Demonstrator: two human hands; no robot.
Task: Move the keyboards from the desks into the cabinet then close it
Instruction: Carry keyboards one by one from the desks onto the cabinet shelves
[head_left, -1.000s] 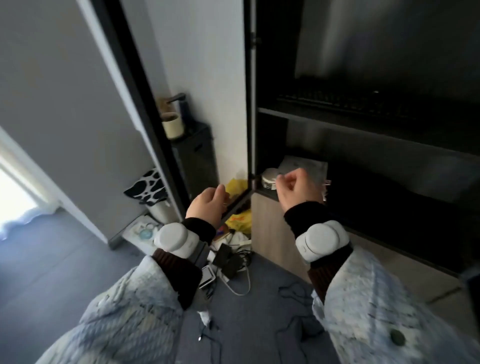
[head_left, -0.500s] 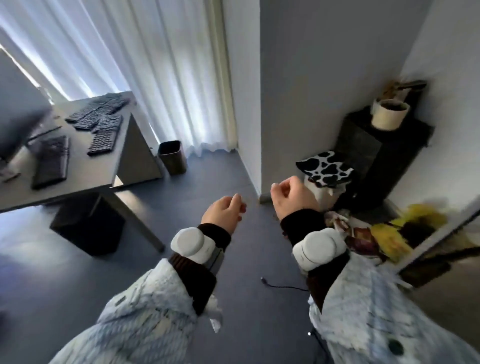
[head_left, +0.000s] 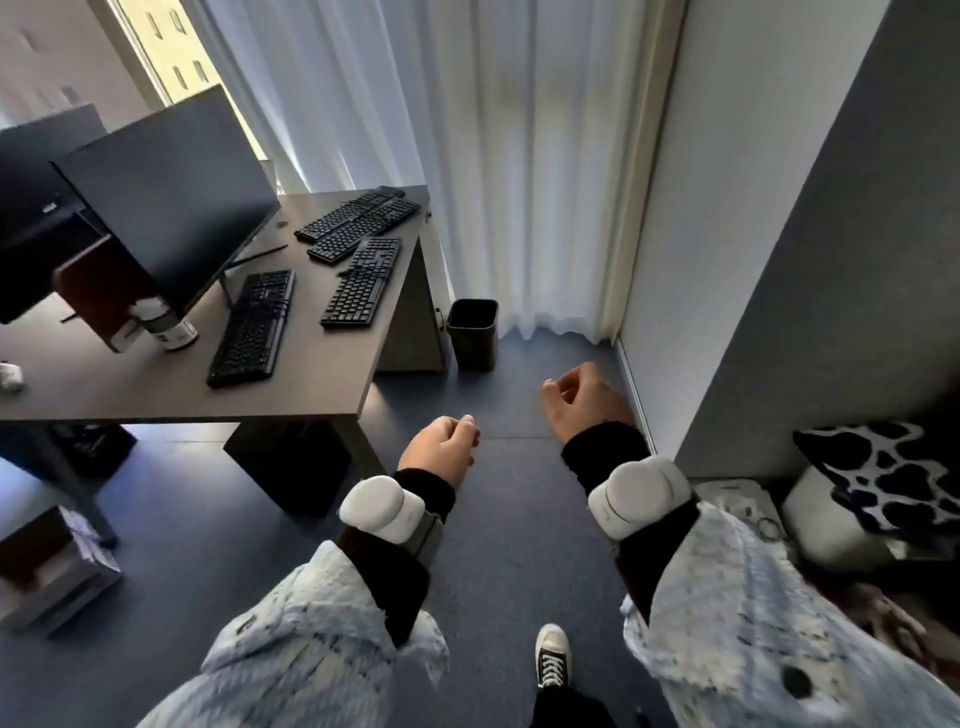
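Several black keyboards lie on a grey desk at the left. The nearest keyboard sits in front of a monitor. A second keyboard lies to its right near the desk's edge. Two more keyboards rest side by side at the desk's far corner. My left hand hangs over the floor, right of the desk's near corner, fingers curled and holding nothing. My right hand is further right, also loosely closed and empty. The cabinet is out of view.
Two dark monitors stand on the desk, with a small jar beside them. A black bin sits on the floor by the white curtain. A cow-print item lies at right by a grey wall. A box rests lower left. My shoe is below.
My view has swung left, away from the open cabinet to the desk with the keyboards. The desk is now closer. Both hands stay empty and loosely closed.
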